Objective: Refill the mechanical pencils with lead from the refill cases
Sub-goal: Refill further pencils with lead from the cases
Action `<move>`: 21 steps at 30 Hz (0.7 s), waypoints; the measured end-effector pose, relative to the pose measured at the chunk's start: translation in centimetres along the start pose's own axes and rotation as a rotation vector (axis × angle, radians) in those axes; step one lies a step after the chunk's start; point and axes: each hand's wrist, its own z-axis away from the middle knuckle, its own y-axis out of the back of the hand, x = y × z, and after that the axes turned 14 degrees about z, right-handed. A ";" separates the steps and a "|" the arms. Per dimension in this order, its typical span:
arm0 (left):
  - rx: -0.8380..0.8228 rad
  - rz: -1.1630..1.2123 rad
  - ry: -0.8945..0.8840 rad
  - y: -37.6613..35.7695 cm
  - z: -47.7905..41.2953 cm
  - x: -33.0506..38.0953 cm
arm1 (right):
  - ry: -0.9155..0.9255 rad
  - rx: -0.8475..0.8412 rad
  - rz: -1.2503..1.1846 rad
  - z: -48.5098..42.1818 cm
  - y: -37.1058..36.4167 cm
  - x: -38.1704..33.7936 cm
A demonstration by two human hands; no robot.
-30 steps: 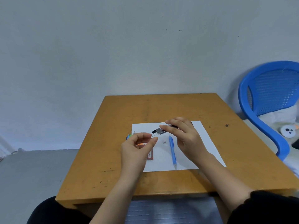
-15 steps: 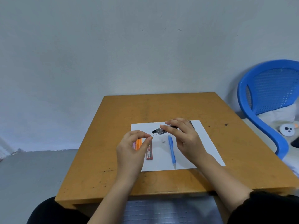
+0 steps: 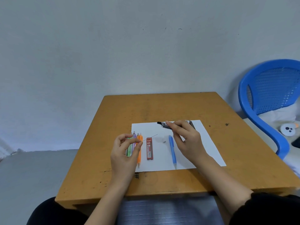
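lead (image 3: pixel 150 138), a single thin stick, is pinched in the fingers (image 3: pixel 140 143) of the left hand (image 3: pixel 125 153) above the paper (image 3: pixel 146 127) on the table (image 3: pixel 162 108). right hand (image 3: pixel 186 140) grips what looks like a dark refill case (image 3: pixel 163 124). blue pencil (image 3: pixel 172 150) and coloured pencils (image 3: pixel 139 151) lie waiting, so most seems left.

A sheet of paper (image 3: pixel 208 143) lies near the table's (image 3: pixel 162 108) front edge. On its left edge mechanical pencils (image 3: pixel 139 158) lie side by side; right of them lies a lead refill case (image 3: pixel 149 148), then a lone pencil (image 3: pixel 172 150). Over the paper's rear edge the right hand (image 3: pixel 186 140) holds a second case (image 3: pixel 163 124). The left hand (image 3: pixel 125 153) pinches a lead (image 3: pixel 151 137) above the row.
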 end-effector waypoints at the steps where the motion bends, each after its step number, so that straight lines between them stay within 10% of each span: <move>1: -0.003 -0.006 0.010 0.2 0.1 -0.5 | -0.038 -0.014 -0.020 0.0 -0.1 -0.2; 21: 0.009 -0.025 -0.030 0.7 0.4 -1.5 | -0.191 -0.017 -0.136 -0.7 -0.1 -1.6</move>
